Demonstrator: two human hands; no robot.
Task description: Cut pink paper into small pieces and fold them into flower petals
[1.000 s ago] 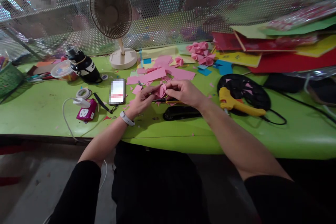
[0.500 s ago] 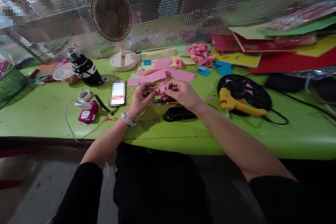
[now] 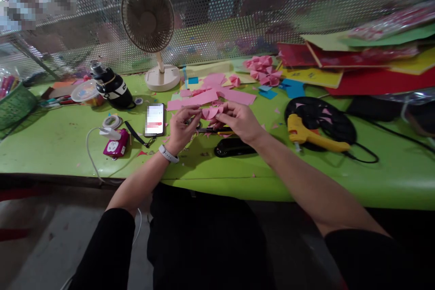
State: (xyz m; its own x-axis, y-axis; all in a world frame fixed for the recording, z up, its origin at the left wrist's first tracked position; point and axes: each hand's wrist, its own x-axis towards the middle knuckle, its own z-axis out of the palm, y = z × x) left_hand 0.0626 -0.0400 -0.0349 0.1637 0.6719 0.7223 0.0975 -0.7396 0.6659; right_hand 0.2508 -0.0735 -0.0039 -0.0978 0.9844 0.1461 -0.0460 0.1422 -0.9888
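Both my hands meet over the middle of the green table [image 3: 61, 145]. My left hand [image 3: 181, 128], with a white wristband, pinches the left side of a small folded pink paper piece [image 3: 211, 112]. The fingers of my right hand [image 3: 239, 120] are closed on its right side. The paper is held just above the tabletop. Under my hands lie pink paper scraps, a yellow-handled tool [image 3: 217, 132] and a black stapler-like object [image 3: 234, 147]. Flat pink sheets [image 3: 217, 95] lie just beyond.
A phone [image 3: 155, 119] lies left of my hands, with a pink device [image 3: 115, 147] and tape roll [image 3: 111, 121]. A yellow glue gun [image 3: 312, 135] rests on a black mat at the right. A fan [image 3: 149, 22], bottle [image 3: 112, 86], folded pink shapes [image 3: 263, 70] and coloured card stacks [image 3: 374, 68] line the back.
My hands have stayed together on the pink paper and turned it slightly between the fingers. The view has shifted a little to the left.
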